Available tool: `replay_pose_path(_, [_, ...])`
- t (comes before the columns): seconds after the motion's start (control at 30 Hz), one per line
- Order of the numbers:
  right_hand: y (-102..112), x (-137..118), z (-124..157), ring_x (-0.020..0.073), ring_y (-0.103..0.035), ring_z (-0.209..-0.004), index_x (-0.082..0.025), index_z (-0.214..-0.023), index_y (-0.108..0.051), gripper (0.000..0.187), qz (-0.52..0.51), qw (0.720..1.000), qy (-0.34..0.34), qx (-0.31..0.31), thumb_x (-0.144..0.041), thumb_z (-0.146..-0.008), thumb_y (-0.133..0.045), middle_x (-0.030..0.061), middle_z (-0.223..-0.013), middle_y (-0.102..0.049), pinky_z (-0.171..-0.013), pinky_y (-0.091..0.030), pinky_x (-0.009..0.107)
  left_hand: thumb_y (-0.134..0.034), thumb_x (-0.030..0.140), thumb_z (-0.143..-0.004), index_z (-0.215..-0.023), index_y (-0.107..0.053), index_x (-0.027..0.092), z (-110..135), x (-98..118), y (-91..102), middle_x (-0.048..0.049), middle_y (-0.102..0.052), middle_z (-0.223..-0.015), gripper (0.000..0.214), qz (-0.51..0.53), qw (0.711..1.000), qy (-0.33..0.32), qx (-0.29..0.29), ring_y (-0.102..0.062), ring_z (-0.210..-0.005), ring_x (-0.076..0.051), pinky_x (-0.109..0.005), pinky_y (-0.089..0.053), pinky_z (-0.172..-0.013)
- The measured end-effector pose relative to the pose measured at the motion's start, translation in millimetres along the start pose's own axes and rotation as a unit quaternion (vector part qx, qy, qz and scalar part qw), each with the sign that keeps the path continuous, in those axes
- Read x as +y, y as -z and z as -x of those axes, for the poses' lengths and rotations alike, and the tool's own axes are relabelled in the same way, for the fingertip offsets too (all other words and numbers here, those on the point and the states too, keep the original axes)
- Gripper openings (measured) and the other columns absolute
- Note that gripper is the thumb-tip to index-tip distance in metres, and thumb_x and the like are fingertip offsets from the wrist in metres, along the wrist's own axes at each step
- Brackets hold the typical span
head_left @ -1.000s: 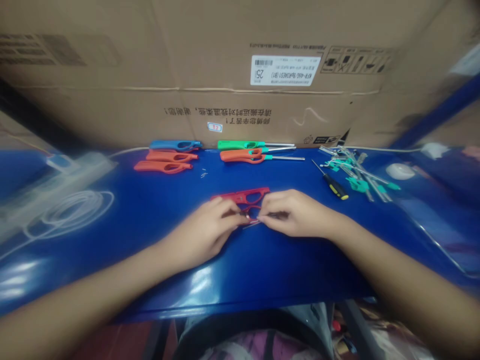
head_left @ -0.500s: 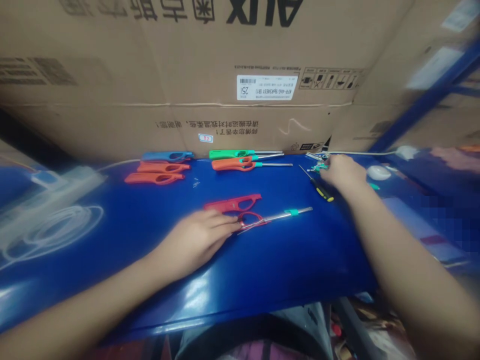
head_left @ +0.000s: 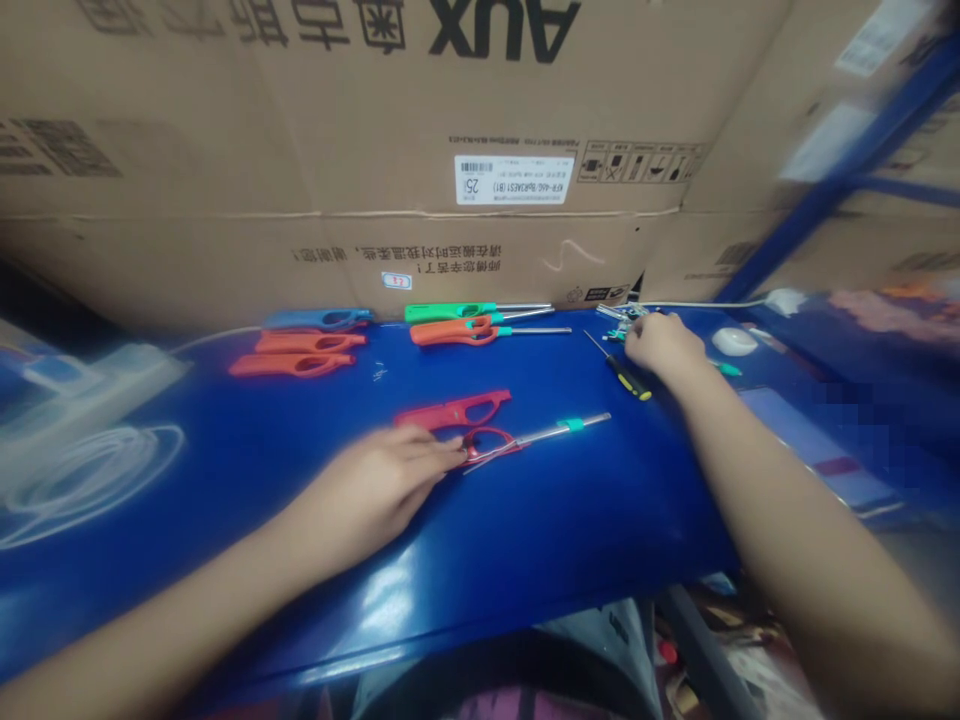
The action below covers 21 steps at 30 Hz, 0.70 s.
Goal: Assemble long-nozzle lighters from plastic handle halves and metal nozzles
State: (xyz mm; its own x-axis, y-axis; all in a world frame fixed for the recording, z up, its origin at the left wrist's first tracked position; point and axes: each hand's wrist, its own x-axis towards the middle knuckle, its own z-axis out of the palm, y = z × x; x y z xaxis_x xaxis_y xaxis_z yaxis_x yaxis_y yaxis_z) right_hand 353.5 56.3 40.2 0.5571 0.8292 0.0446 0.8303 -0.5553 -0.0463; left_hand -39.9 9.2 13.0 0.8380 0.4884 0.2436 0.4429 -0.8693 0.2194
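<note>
My left hand (head_left: 386, 480) is closed on a red lighter half-shell (head_left: 491, 440), low over the blue table. A metal tube (head_left: 540, 432) with a green collar runs out of that shell to the right, beside a thin wire. Just behind lies another red lighter shell (head_left: 454, 410) with a trigger loop. At the back right, my right hand (head_left: 664, 345) reaches into a small pile of metal and green parts (head_left: 622, 318). Its fingertips are hidden, so what they pinch does not show. A yellow-and-black screwdriver (head_left: 628, 378) lies by that hand.
Orange shells (head_left: 292, 365) and a blue shell (head_left: 319, 318) lie back left. Green (head_left: 450, 312) and orange (head_left: 450, 332) lighters with metal tubes lie at back centre. A large cardboard box (head_left: 337, 120) walls off the back. A coiled white cable (head_left: 112, 480) lies left, a white mouse (head_left: 733, 342) right.
The whole view has shifted a little, so things appear further left. My right hand stays at the pile of parts, and my left hand keeps hold of the red shell.
</note>
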Motion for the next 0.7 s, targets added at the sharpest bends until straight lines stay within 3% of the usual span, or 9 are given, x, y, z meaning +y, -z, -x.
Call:
replay_pose_path(0.17, [2.0, 3.0, -3.4, 0.0322, -0.069, -0.102, -0.019, -0.101, -0.075, 0.026, -0.014, 1.0, 0.011, -0.023, -0.029, -0.09, -0.053, 0.0159, -0.109, -0.073, -0.078, -0.054, 0.039, -0.048, 0.024, -0.102, -0.132, -0.064, 0.03, 0.0, 0.4, -0.4, -0.0028, -0.072, -0.123, 0.035, 0.013, 1.0, -0.004, 0.003, -0.068, -0.107, -0.022, -0.038, -0.059, -0.089])
replay_pose_path(0.33, [3.2, 2.3, -5.6, 0.0296, -0.07, -0.092, -0.016, -0.09, -0.075, 0.045, -0.023, 0.999, 0.018, -0.035, -0.038, -0.099, -0.037, 0.0173, -0.093, -0.073, -0.079, -0.054, 0.039, -0.048, 0.023, -0.102, -0.132, -0.064, 0.03, 1.1, 0.0, -0.9, -0.0023, -0.071, -0.124, 0.035, 0.017, 1.0, -0.005, 0.004, -0.067, -0.108, -0.022, -0.039, -0.058, -0.09])
replay_pose_path(0.5, [-4.7, 1.6, -5.9, 0.0305, -0.068, -0.104, -0.019, -0.099, -0.072, 0.02, -0.008, 1.0, 0.019, -0.021, -0.027, -0.088, -0.058, 0.015, -0.108, -0.072, -0.084, -0.054, 0.039, -0.049, 0.023, -0.101, -0.133, -0.063, 0.031, 1.3, -0.4, -1.2, -0.0026, -0.071, -0.125, 0.036, 0.015, 1.0, -0.005, 0.006, -0.067, -0.107, -0.023, -0.039, -0.059, -0.088])
replay_pose_path(0.7, [-10.2, 2.9, -7.4, 0.0316, -0.068, -0.104, -0.019, -0.094, -0.07, 0.015, -0.013, 1.0, 0.02, 0.001, -0.022, -0.081, -0.066, 0.0149, -0.108, -0.071, -0.08, -0.054, 0.039, -0.049, 0.022, -0.101, -0.133, -0.064, 0.03, -0.1, 0.3, -0.8, -0.003, -0.072, -0.124, 0.036, 0.017, 1.0, -0.007, 0.005, -0.067, -0.108, -0.022, -0.039, -0.059, -0.09])
